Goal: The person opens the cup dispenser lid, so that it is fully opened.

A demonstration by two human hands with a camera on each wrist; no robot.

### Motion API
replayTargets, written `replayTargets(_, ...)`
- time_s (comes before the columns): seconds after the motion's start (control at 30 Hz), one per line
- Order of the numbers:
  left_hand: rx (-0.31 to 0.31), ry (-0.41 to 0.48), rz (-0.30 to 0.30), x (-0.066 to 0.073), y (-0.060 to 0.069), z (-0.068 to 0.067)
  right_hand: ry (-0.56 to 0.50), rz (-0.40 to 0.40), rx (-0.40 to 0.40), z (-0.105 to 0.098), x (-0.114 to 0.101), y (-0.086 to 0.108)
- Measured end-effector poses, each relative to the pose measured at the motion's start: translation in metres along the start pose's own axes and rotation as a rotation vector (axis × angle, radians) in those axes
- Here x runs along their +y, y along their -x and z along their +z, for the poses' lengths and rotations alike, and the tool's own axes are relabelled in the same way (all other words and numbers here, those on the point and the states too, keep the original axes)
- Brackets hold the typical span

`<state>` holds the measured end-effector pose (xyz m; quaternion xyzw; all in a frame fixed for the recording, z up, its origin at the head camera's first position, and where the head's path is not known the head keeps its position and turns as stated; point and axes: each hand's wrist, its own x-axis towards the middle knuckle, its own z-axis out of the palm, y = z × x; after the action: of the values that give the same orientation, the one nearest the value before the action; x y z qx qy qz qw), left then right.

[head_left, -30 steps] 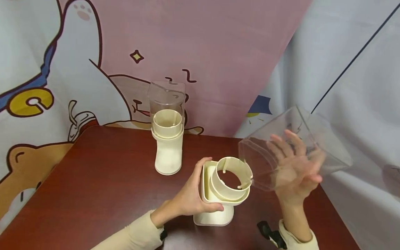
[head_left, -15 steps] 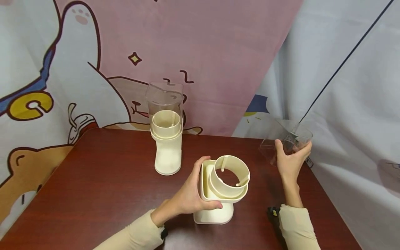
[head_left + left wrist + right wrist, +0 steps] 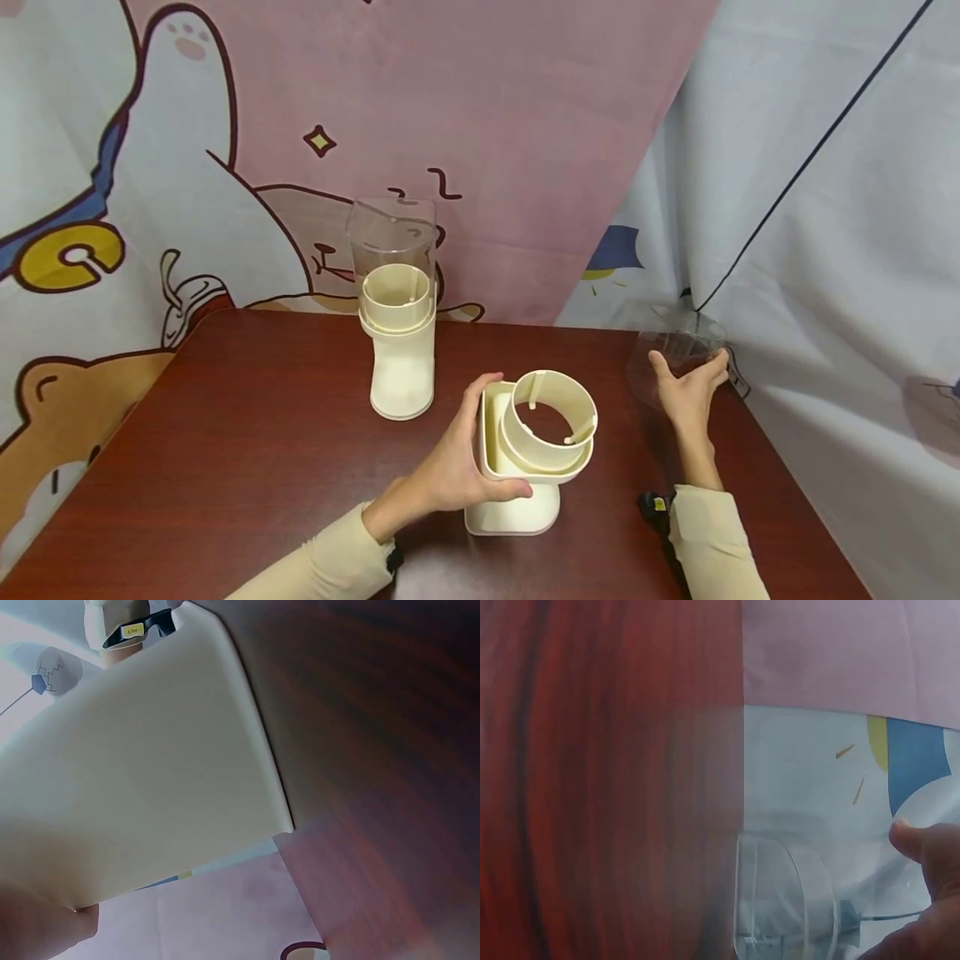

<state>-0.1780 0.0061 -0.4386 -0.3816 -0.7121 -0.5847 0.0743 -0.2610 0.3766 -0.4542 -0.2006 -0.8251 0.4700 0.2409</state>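
One dark red table (image 3: 247,433) spreads before you. Your left hand (image 3: 453,467) grips the nearer stand (image 3: 536,446), one of two cream ones, thumb on its near side. Your right hand (image 3: 690,400) has thumb and fingers wide apart, just beside the loose cover (image 3: 787,892), one of two clear ones. Upright beyond your left hand is the second stand (image 3: 402,367), topped by the second cover (image 3: 390,225). Behind hangs a pink-and-white printed cloth (image 3: 487,125).
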Motion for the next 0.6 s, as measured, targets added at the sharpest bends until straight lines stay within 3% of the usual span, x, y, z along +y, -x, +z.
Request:
replayTargets(0.2,0.003,-0.017,0.011,0.001,-0.001,-0.002,0.003,-0.07,0.048,0.0,0.002,-0.004)
replayTargets(0.6,-0.002,-0.009,-0.01,0.002,0.002,0.0,0.038,0.066,-0.082,-0.01,0.01,-0.002)
